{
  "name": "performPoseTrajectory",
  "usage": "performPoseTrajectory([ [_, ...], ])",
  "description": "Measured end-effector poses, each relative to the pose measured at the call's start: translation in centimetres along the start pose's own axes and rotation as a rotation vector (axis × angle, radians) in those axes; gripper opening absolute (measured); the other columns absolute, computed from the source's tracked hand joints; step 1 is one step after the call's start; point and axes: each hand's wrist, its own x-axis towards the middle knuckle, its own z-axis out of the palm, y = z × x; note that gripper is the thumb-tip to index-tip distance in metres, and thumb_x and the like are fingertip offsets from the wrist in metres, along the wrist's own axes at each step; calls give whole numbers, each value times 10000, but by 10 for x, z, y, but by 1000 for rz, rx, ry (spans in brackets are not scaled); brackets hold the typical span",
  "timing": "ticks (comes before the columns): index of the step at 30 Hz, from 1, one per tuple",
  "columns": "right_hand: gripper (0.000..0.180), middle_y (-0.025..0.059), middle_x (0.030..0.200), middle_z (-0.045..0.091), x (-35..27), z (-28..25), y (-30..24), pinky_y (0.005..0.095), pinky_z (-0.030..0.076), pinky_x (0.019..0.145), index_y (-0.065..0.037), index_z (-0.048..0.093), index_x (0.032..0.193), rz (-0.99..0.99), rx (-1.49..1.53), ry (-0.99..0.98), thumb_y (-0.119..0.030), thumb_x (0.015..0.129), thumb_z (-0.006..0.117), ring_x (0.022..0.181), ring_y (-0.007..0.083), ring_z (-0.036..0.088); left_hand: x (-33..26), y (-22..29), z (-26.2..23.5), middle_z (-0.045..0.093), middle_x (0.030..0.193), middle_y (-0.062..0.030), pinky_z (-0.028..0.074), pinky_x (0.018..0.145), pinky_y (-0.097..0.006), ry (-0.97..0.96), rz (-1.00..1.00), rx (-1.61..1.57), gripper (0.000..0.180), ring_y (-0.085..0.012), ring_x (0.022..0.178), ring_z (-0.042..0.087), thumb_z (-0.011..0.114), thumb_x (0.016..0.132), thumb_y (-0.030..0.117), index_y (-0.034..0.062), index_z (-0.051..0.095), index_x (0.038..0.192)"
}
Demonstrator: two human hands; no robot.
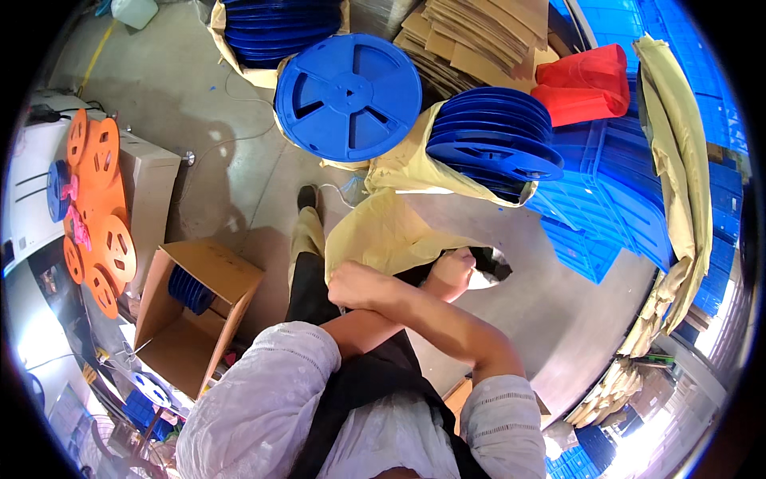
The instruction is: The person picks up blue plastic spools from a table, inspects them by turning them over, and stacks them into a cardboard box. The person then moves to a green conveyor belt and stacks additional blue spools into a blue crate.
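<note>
My forearms cross, the right one lying over the left. My left hand (452, 270) reaches to the right side, closed on a yellow-tan sack (379, 227) near its dark, pale-lined opening. On the left side my right hand (351, 285) is a fist gripping the same sack's edge. The sack spreads out in front of my body, above the floor. Just beyond it stand similar sacks filled with blue plastic reels (495, 136). A large blue reel (349, 97) lies flat on top of one of them.
Flattened cardboard (479, 40) is stacked at the back. A red bag (581, 84) rests by blue crates (598, 199) at the right, near a hanging tan sack (678, 184). At the left are an open cardboard box (203, 307) holding blue reels and orange reels (104, 152).
</note>
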Motion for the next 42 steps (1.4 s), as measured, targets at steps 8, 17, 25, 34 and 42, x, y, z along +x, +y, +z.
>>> performPoseTrajectory([
  [8, 106, 100, 762, 662, -4, -25, 25, 427, 507, 674, -101, 689, 743, 302, 395, 45, -151, 710, 602, 821, 285, 651, 27, -40, -4, 621, 819, -149, 496, 692, -424, 56, -58, 95, 33, -342, 761, 606, 602, 753, 40, 10, 611, 763],
  [17, 680, 90, 1486, 295, -133, 83, -16, 456, 282, 1081, -202, 248, 1462, 1869, 1559, 1740, -467, 911, 545, 1363, 307, 278, 18, -68, -5, 625, 840, -150, 511, 711, -412, -286, -172, 205, 131, -323, 791, 624, 630, 741, 156, 31, 668, 757],
  [25, 499, 62, 1303, 379, -111, 192, -31, 377, 364, 928, -158, 287, 1360, 795, 2012, 1575, -391, 947, 444, 1156, 225, 384, 1, -54, 31, 642, 779, -148, 517, 709, -419, -608, -86, 541, 90, -305, 793, 663, 651, 696, 132, 52, 686, 718],
  [34, 147, 31, 819, 553, -220, 236, 21, 340, 472, 520, -81, 553, 1021, 1821, 1399, 1858, -122, 879, 559, 611, 154, 523, 1, -6, 20, 587, 1126, -116, 351, 999, -490, -2, 155, 669, 307, -319, 1111, 500, 670, 710, 207, 116, 686, 1003],
  [42, 365, 65, 994, 637, -301, 225, -14, 315, 480, 771, -32, 560, 1209, 1734, 1101, 1368, -48, 846, 594, 849, 166, 589, -50, -119, -86, 510, 1239, -259, 480, 848, -499, -332, -584, 662, 455, -409, 1061, 568, 641, 790, 198, 188, 537, 1233],
])
